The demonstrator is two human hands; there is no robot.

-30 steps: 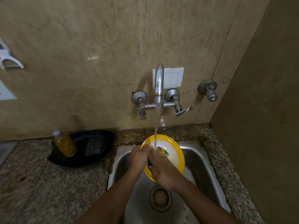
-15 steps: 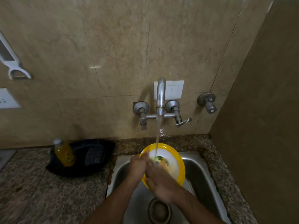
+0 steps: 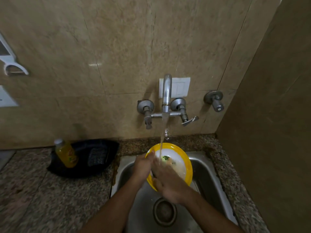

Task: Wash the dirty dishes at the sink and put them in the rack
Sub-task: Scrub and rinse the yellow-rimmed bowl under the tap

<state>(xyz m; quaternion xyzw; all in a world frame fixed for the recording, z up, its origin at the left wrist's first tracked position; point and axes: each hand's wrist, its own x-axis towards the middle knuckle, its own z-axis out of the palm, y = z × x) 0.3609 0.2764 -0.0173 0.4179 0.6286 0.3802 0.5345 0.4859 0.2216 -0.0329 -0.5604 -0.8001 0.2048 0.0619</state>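
We see a yellow-rimmed plate (image 3: 182, 163) held tilted over the steel sink (image 3: 208, 167), under the stream from the wall tap (image 3: 166, 96). The left hand (image 3: 142, 166) grips the plate's left rim, thumb on its edge. The right hand (image 3: 168, 181) lies on the plate's face; we cannot tell whether its fingers are curled. On the worktop (image 3: 33, 190) to the left stand a yellow bottle (image 3: 67, 155) and a black tray (image 3: 99, 155).

Above your grip on the plate (image 3: 182, 163) the tap spout (image 3: 166, 95) and its running stream block the way up, the tiled side wall (image 3: 269, 132) closes the right, and the bottle (image 3: 66, 154) in its black tray (image 3: 84, 169) crowds the counter to the left.
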